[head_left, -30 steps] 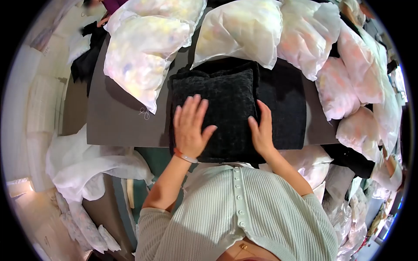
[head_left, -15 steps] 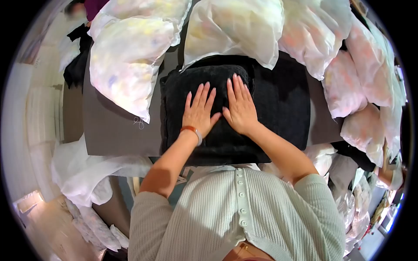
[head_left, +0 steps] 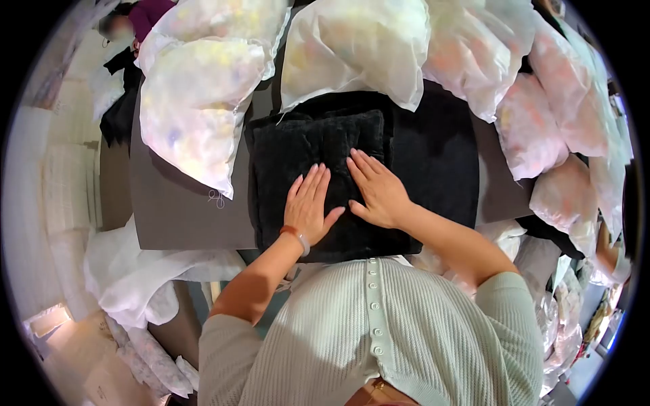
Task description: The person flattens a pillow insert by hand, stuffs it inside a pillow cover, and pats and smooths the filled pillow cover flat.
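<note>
A black velvety square cushion cover [head_left: 291, 145] lies at the front edge of the grey table, on top of more black fabric [head_left: 437, 155] that spreads to its right. My left hand [head_left: 309, 211] rests flat on the middle of the cover, fingers stretched forward and thumb out to the right. Beside it, my right hand [head_left: 380, 193] also lies flat on the cover, fingers pointing up and to the left. The two thumbs are close but apart. Neither hand grips anything.
Stuffed white translucent bags [head_left: 193, 111] stand at the left back, with another [head_left: 355, 51] behind the cover and several pinkish ones [head_left: 531, 128] on the right. The grey table [head_left: 176, 210] has white cloth [head_left: 128, 271] below its left edge. A person [head_left: 145, 19] is at the top left.
My right hand has moved from the cover's right edge to its middle, beside my left hand. Since half a second ago, both hands have slid back toward my body.
</note>
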`<state>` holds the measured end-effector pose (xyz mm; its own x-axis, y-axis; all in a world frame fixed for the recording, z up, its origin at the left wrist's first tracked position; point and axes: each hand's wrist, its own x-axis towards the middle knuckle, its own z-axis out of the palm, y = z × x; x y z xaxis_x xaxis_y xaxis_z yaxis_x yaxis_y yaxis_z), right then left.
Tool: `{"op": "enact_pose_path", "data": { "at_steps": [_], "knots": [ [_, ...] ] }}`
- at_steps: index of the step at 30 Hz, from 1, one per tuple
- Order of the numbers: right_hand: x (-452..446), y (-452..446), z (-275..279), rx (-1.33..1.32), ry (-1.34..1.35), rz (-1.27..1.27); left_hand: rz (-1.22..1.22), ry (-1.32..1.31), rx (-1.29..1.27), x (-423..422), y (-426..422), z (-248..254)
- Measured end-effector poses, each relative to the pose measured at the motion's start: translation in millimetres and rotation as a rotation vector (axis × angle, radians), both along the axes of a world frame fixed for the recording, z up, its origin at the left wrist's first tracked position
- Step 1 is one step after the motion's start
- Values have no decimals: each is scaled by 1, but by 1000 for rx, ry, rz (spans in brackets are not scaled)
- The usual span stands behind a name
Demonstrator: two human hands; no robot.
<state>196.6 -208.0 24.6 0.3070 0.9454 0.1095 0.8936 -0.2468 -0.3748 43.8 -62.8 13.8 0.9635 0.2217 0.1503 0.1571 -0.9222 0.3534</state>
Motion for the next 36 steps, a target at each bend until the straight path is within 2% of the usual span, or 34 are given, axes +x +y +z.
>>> {"op": "enact_pose_path", "data": {
  "at_steps": [2,3,4,6,7,8,11,12,15,20,22,24,25,26,27,28,29,30,32,33,34,36],
  "knots": [
    [13,-7,22,-99,181,51,-83,-38,-47,-3,8,21],
    [24,4,35,-73,260,-31,-55,-19,-165,6,22,34],
    [34,18,51,-186,299,-121,25,88,-250,23,32,63],
    [33,47,36,292,-120,-186,144,-323,107,60,48,72],
    [27,52,9,219,-124,-165,186,-127,345,70,51,32],
    [12,46,-7,147,-30,-148,152,66,236,56,45,-6],
    [-6,28,-6,-4,27,-98,193,62,104,32,27,-16],
    [-5,34,-16,13,6,-125,198,104,83,29,27,-24],
    [12,56,-36,114,-24,-182,219,-37,86,66,46,-43],
    [27,54,-24,283,-60,-147,225,-111,113,60,40,-29],
    [72,65,-15,151,144,-220,240,-83,110,49,36,-18],
    [101,75,-26,237,-101,-421,309,-213,42,36,37,-14],
    [108,76,-27,12,-68,-467,398,-280,-42,31,39,-13],
    [107,78,-16,30,-78,-463,485,-348,-125,26,46,-12],
    [104,81,0,-71,114,-451,547,-366,-171,22,60,-11],
    [100,83,10,-175,306,-432,608,-328,-85,20,77,-11],
    [95,83,8,56,317,-383,521,-351,-124,21,96,-3],
    [86,82,24,59,312,-371,435,-373,-163,23,114,8],
    [60,70,71,226,454,-182,301,-417,-102,31,139,30],
    [48,62,80,339,450,-102,195,-457,-266,33,146,44],
    [41,54,87,371,414,-56,202,-468,-265,30,144,56],
    [30,36,91,516,324,5,278,-187,-117,25,134,75]
  ]
}}
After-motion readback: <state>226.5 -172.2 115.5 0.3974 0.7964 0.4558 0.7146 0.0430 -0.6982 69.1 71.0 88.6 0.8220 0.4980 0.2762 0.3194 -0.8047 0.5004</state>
